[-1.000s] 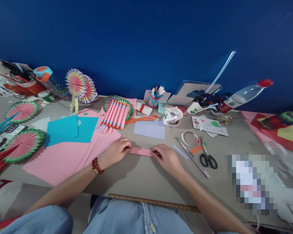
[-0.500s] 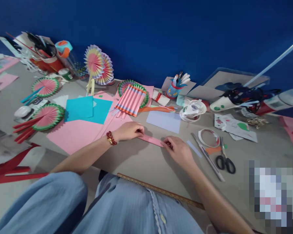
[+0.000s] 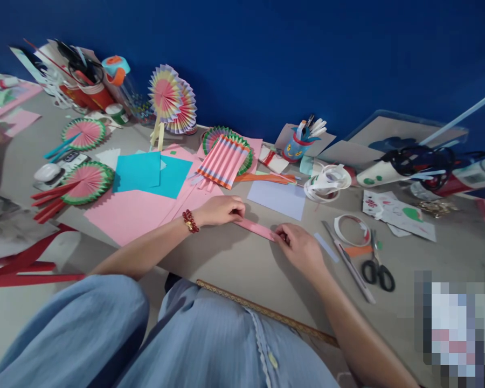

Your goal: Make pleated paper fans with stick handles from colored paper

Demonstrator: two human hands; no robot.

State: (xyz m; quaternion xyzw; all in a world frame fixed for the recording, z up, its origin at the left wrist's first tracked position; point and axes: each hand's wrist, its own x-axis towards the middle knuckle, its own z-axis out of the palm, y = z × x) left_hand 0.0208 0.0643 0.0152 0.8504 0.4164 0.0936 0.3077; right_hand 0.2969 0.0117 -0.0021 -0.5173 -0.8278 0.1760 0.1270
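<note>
Left hand (image 3: pixel 221 210) and right hand (image 3: pixel 301 245) pinch one pink strip (image 3: pixel 256 228) at two ends

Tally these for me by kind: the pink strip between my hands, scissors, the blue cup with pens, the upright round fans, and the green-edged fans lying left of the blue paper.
Pink strip: 1
Scissors: 1
Blue cup: 1
Upright round fans: 2
Green-edged fans: 2
Total: 7
</note>
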